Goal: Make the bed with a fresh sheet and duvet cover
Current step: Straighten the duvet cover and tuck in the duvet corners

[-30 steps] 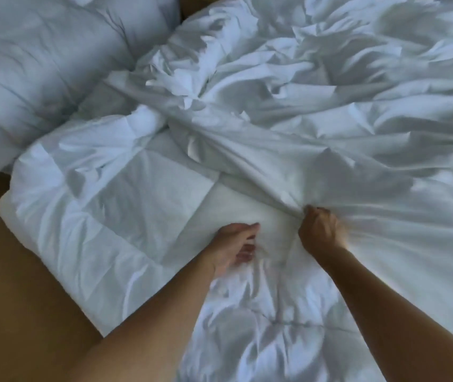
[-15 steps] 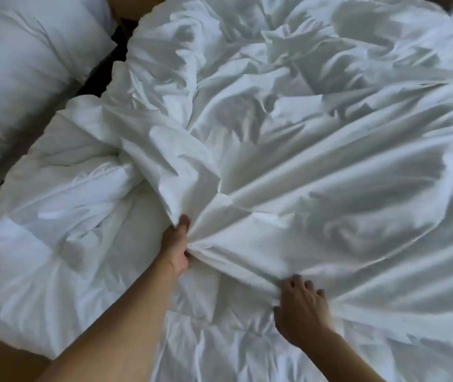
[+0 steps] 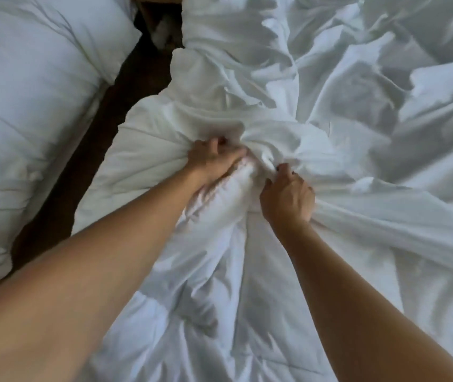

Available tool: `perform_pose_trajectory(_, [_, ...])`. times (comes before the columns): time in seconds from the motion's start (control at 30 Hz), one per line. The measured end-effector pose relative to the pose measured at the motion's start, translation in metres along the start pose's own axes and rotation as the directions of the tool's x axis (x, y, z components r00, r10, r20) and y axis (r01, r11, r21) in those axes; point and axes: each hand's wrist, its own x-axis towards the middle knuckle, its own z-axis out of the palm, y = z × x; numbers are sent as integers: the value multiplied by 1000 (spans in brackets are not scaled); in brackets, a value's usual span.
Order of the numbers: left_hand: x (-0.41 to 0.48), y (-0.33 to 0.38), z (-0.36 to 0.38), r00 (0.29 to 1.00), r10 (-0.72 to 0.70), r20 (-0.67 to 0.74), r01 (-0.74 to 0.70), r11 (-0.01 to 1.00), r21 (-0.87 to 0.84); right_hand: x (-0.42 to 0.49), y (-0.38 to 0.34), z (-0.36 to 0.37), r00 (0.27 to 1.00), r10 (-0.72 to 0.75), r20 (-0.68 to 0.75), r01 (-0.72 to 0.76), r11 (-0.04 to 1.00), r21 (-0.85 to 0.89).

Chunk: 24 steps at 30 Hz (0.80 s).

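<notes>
White quilted cloth fills the near part of my view: the duvet [image 3: 219, 312] lies rumpled across the bed, its stitched seams showing between my two bare forearms, which reach forward over it from the bottom corners. Just past that, my left hand [image 3: 211, 158] sits knuckles-up on a bunched ridge of the duvet, its fingers [image 3: 235, 156] curled tight and clamped into the wad, thumb raised on the far side. Just beside it, a little nearer me and to the right, my right hand [image 3: 287, 199] pinches the smooth white duvet cover [image 3: 357, 106]; its fingers [image 3: 283, 169] are curled closed on a gathered fold, and taut pleats run from that grip away to the right edge of the view. The two hands are close together but not touching, with a knot of crumpled fabric between them, and at that knot I cannot tell exactly where the cover ends and the duvet begins. Beyond the hands, the duvet cover spreads in deep, loose creases over the whole right and upper part of the bed, heaped over the far end of the duvet. To the far left a large white pillow [image 3: 32, 92] lies apart from the bedding, separated from it by a dark brown gap [image 3: 126, 86] that runs diagonally up toward the top of the view.
</notes>
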Motion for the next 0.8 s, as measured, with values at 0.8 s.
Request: perform_pose_trajectory(0.8, [-56, -100, -204, 903, 425, -60, -247, 629, 737, -96, -169, 52, 916, 344, 207, -368, 925, 90])
